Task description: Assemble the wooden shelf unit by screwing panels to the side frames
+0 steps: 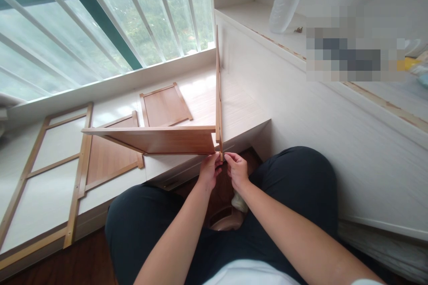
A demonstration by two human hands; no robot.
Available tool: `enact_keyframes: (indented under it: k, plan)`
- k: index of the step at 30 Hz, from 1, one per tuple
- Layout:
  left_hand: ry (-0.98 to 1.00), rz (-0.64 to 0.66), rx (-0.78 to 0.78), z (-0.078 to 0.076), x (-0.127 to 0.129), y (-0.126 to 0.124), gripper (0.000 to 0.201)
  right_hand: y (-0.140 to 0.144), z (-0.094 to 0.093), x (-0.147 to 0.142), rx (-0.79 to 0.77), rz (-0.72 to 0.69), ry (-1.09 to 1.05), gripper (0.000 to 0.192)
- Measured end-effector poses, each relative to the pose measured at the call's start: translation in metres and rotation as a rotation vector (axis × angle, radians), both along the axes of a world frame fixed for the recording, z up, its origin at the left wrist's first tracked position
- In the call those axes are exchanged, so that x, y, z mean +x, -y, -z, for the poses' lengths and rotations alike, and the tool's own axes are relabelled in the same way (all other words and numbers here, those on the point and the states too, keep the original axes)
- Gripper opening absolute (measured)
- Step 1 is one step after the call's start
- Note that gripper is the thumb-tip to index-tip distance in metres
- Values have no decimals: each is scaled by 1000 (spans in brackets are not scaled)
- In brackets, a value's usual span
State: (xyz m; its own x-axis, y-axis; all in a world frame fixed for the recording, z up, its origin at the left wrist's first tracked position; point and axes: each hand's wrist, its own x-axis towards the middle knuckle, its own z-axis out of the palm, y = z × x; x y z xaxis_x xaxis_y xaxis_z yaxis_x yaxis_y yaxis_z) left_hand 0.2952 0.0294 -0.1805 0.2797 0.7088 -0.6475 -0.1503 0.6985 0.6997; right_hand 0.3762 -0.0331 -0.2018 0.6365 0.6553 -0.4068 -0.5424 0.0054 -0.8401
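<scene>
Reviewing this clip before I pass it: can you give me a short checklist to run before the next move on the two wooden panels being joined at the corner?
1. Left hand on the corner joint: ok, fingers pinch it.
2. Right hand on the same joint: ok, fingertips touch it.
3. Upright panel standing vertical on the sill: ok.
4. Flat panel meeting the upright at its end: ok, edges touch.
5. Fastener seated in the joint: cannot tell, hidden by fingers.
6. Spare panels within reach on the window ledge: ok.
</scene>
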Motion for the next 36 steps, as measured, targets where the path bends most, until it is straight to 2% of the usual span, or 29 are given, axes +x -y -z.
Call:
enact_keyframes:
  k: [14,36]
  plan:
    - [-22,-1,-7,3,-6,-5,40,-11,8,13,38,-41,269,21]
    - [42,-38,6,1,-16,0,38,-6,12,6,43,-124,301,23]
